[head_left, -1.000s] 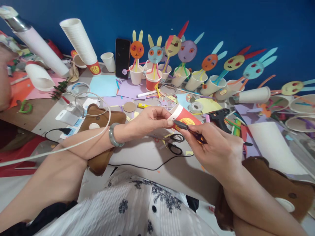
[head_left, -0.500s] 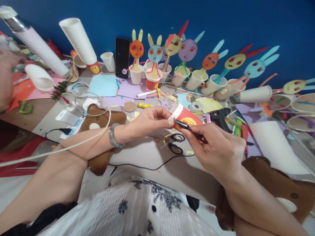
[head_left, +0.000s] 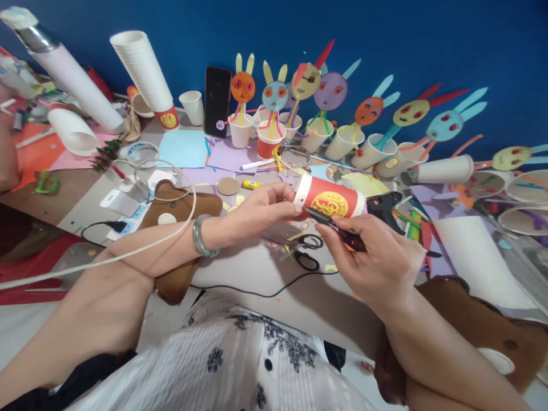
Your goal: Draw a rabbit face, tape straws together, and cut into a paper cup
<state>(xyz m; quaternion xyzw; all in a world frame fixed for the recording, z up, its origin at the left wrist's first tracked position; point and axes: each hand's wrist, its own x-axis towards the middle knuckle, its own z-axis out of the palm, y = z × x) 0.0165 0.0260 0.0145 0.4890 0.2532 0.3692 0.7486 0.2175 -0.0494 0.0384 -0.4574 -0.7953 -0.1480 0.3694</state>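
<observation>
A red-and-white paper cup (head_left: 349,200) with a gold emblem lies sideways in the air above the table. My left hand (head_left: 269,208) pinches its white rim, where a small dark mark shows. In my right hand (head_left: 370,257) is a craft knife (head_left: 322,218), slim and dark, its pointed end close to the rim by my left fingertips. My right fingers cover most of its handle. Below the cup lie black-handled scissors (head_left: 307,260) on the table.
Paper rabbits in cups (head_left: 240,130) line the back beside a phone (head_left: 217,101) and stacked cups (head_left: 143,68). A glue gun (head_left: 385,208) is right of the cup. A white cable (head_left: 188,220) crosses over my left forearm. Another person's arm (head_left: 6,142) shows at far left.
The cup has turned so its emblem shows more fully and its base is now visible. The knife's tip has come slightly off the rim. The other person's hand has drawn back at the left.
</observation>
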